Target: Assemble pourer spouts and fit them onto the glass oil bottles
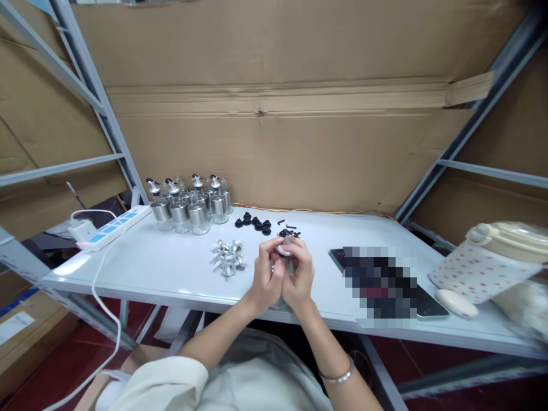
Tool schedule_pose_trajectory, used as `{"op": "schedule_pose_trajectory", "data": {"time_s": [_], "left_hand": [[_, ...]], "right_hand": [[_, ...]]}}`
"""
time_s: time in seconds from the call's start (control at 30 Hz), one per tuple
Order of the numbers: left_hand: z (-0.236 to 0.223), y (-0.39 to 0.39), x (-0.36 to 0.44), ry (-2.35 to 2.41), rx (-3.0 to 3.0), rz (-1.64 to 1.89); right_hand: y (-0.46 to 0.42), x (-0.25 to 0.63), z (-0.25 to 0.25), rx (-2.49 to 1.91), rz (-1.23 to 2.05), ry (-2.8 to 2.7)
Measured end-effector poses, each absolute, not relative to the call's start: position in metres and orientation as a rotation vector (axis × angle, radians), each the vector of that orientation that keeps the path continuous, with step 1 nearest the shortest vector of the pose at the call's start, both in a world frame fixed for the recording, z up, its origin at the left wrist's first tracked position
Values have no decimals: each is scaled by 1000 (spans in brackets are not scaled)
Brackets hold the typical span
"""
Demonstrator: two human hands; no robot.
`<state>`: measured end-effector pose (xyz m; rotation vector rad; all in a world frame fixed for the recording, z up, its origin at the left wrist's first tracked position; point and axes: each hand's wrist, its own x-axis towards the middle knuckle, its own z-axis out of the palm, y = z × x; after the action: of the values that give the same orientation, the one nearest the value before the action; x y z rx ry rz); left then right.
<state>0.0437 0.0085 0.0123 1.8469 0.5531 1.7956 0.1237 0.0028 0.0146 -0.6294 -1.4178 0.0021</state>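
Observation:
Near the table's front edge, my left hand (264, 282) and my right hand (300, 277) are close together, fingers closed around a silver metal pourer top (283, 249). Glass shows between and below my palms, but my hands hide most of it. Just beyond my fingers lie small black flip-cap pieces (291, 227). Several black stoppers (258, 226) sit behind them to the left. A loose pile of silver pourer tops (229, 261) lies left of my left hand.
Several glass bottles with metal sleeves (198, 218) stand at the back left, some fitted with spouts. A power strip (115, 227) with a white cable lies at the left edge. To the right are a tablet (430, 305), a white oval case (456, 303) and a dotted container (475, 265).

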Motion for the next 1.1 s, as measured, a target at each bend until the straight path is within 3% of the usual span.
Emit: {"op": "schedule_pose_trajectory", "data": {"time_s": [0.5, 0.8, 0.93, 1.1], "left_hand": [[5, 0, 34, 597, 2171, 1607], [40, -16, 7, 725, 2389, 1050], [43, -14, 4, 745, 2340, 1131], [61, 6, -12, 893, 2189, 1578]], "right_hand": [[-25, 118, -22, -728, 182, -1169], [-25, 120, -17, -785, 501, -842], [-24, 120, -18, -798, 471, -877], [-23, 119, -19, -787, 460, -844]]}}
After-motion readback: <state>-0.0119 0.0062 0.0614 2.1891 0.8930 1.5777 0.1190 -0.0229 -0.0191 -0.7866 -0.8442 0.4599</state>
